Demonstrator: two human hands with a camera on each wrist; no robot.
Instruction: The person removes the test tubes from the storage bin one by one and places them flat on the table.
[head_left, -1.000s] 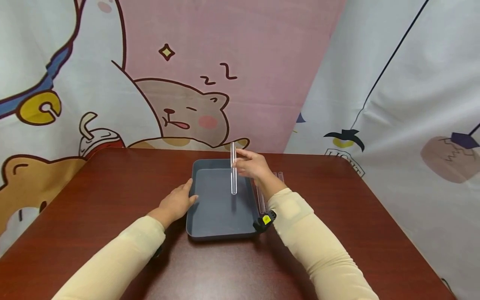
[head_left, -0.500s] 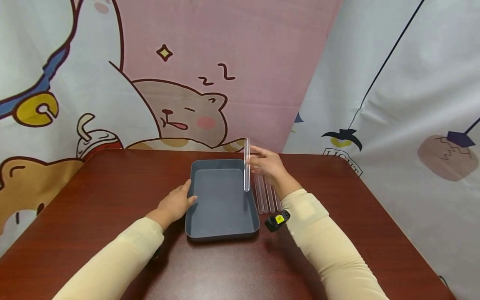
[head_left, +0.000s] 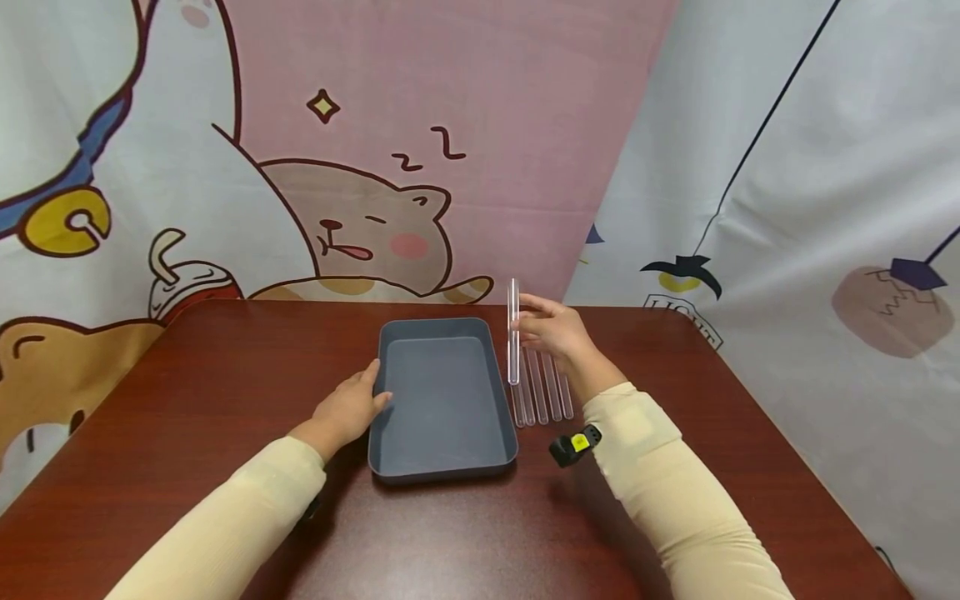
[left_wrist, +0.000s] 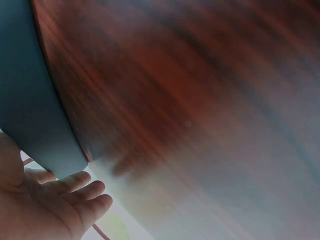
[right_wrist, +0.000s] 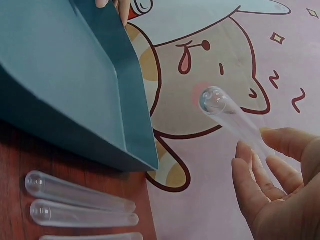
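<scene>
My right hand (head_left: pixel 558 333) pinches a clear test tube (head_left: pixel 513 350) between thumb and fingertips, upright with its rounded end down. It stands just right of the grey tray (head_left: pixel 442 475), over a row of several similar clear test tubes (head_left: pixel 542 392) lying on the table. In the right wrist view the held tube (right_wrist: pixel 230 115) slants, rounded end toward the camera. My left hand (head_left: pixel 345 412) holds the tray's left side, thumb over the rim and the other fingers outside. The left wrist view shows those fingers (left_wrist: pixel 90 192) along the tray's outer wall (left_wrist: pixel 40 100).
The tray lies on a dark red-brown wooden table (head_left: pixel 247 375). Behind the table hangs a printed curtain (head_left: pixel 525 150) with cartoon animals. A black wrist device (head_left: pixel 576 446) with a yellow mark sits at my right cuff.
My right hand has carried the upright test tube rightward, from over the tray to beyond its right rim. More of the lying tubes now show. The left hand stays at the tray.
</scene>
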